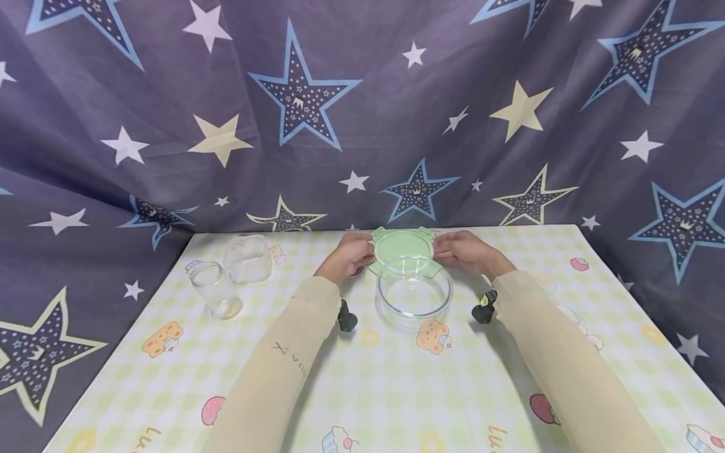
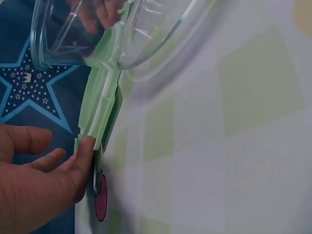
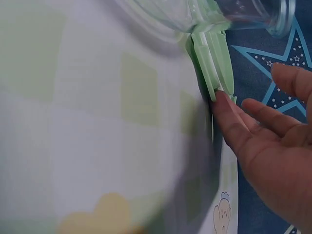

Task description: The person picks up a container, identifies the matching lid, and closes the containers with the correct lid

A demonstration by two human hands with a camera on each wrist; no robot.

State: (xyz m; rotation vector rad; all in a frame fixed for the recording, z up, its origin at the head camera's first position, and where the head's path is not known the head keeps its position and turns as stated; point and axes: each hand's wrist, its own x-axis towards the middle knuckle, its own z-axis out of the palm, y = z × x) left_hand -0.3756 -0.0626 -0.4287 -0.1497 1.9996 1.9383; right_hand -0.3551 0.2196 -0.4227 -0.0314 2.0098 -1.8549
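Note:
A round light-green lid (image 1: 403,244) with side flaps is near the table's far edge. Just in front of it stands a clear round glass bowl (image 1: 416,296), whose rim overlaps the lid in the head view. My left hand (image 1: 352,253) touches the lid's left side with fairly straight fingers (image 2: 82,158), the thumb apart from it. On the opposite side, my right hand (image 1: 467,253) touches the lid with extended fingers (image 3: 231,119), its thumb also clear of the lid. Whether the lid lies fully flat on the table cannot be told.
At the back left, a clear glass jar (image 1: 212,288) stands beside a clear squarish container (image 1: 248,259). A checked, patterned cloth (image 1: 396,390) covers the table. Behind the table hangs a dark star-printed curtain (image 1: 362,119).

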